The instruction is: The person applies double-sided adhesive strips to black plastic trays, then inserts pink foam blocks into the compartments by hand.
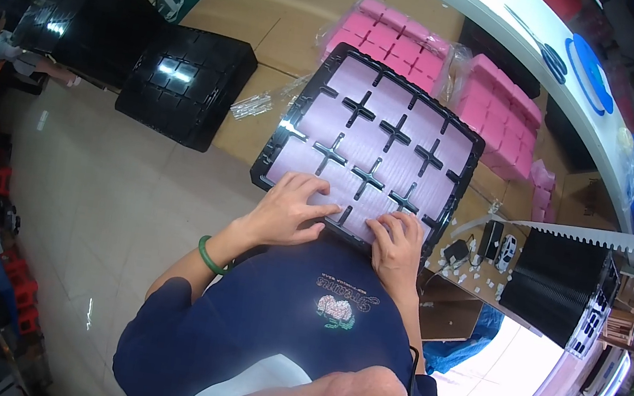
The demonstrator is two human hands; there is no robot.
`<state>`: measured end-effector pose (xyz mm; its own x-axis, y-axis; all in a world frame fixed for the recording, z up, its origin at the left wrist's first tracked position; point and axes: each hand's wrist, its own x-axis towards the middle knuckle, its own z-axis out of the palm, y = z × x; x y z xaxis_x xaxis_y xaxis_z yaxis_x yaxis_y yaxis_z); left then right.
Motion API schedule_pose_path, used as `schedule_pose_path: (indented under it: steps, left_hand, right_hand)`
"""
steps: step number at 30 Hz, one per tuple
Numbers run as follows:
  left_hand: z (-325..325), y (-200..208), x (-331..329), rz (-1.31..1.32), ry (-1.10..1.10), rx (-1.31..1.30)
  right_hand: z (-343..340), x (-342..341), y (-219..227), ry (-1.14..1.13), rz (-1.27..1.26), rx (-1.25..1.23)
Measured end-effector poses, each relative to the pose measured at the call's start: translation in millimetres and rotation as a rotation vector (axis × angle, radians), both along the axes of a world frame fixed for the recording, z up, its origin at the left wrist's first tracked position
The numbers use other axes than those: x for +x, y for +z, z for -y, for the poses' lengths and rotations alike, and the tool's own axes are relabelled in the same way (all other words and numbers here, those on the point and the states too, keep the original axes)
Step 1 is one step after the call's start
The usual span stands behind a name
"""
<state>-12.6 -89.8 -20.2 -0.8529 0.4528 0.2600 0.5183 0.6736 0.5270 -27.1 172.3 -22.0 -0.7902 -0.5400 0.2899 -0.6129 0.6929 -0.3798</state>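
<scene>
In front of me lies a black plastic tray (454, 205) with cross-shaped dividers, its compartments lined with pale lilac sheets (361, 137). My left hand (283, 211) rests at the tray's near left part, fingers spread and slightly bent, fingertips on the lilac surface. To its right, my right hand (398, 247) sits over the near edge with its fingers bent and tips touching the sheet beside a divider. Nothing shows between the fingers of either hand. A green bangle (211, 256) is on my left wrist.
Pink foam blocks (497, 114) in clear wrap stand behind the tray. Stacked black trays (186, 84) are at the left, more black trays (554, 287) at the right. Scissors (547, 59) lie on a white shelf (494, 3). Crumpled clear plastic (264, 102) lies left of the tray.
</scene>
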Motion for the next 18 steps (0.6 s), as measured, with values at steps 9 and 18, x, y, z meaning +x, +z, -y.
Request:
schedule_pose_path:
  steps: [9,18]
  left_hand:
    - [29.8,1.5,-0.1,-0.071,0.181,0.015]
    - [51.2,-5.2,0.1,-0.159,0.155,-0.071]
  right_hand:
    - [-27.0,11.5,-15.7,-0.247,-0.043,-0.154]
    - [-54.7,38.9,-28.0,-0.282,0.012,-0.105]
